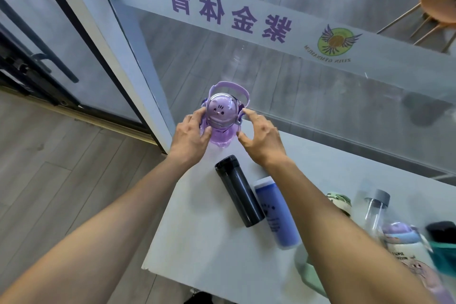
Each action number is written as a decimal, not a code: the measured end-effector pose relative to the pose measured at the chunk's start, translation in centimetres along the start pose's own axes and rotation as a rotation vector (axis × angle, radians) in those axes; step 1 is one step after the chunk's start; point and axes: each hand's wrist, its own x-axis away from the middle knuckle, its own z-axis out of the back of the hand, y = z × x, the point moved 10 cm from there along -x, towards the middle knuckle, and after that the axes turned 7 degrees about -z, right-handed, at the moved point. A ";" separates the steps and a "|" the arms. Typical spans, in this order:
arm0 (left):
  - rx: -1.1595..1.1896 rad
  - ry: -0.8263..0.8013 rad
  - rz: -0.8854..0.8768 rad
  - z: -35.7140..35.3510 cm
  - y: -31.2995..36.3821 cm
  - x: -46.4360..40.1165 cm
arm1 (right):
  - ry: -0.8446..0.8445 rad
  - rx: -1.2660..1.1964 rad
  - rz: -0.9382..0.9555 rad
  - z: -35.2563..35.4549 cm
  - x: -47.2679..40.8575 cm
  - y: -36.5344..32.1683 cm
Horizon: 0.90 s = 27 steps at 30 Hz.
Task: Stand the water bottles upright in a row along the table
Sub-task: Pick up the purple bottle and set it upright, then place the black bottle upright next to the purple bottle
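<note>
Head view: a purple bottle (220,116) w/ domed cat-face lid and strap handle is seen upright at the far left corner of the white table (197,242), close to the glass partition (320,96). It is flanked by both hands: left hand (191,134) is pressed to its left side, fingers curled around the body; right hand (261,136) is held at its right side w/ fingers spread, index tip touching near the lid hinge, thumb just beside the body; whether it grips can't be told. Nearer, a black flask (238,190) and a blue bottle (275,212) are laid flat side by side, touching. Along the right edge, partly blurred, a clear bottle w/ grey cap (376,207) and a cartoon-print bottle (404,249) are seen.
</note>
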 end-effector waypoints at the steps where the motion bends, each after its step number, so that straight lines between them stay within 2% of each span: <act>1: -0.011 -0.004 0.008 -0.3 -0.1 0.9 | -0.001 -0.002 -0.020 0.0 0.7 0.9; 8: -0.065 -0.153 -0.046 -6.2 1.8 6.9 | -0.027 0.000 -0.191 0.0 5.0 8.8; 12: -0.269 -0.223 -0.145 -10.7 4.0 8.9 | -0.026 0.011 -0.243 0.5 5.8 12.3; 16: -0.453 -0.306 -0.106 -13.4 3.5 9.4 | -0.070 0.052 -0.284 0.5 4.8 14.5; 27: -0.410 -0.266 -0.004 -14.1 2.8 10.5 | -0.349 0.190 -0.301 -3.4 -0.4 15.8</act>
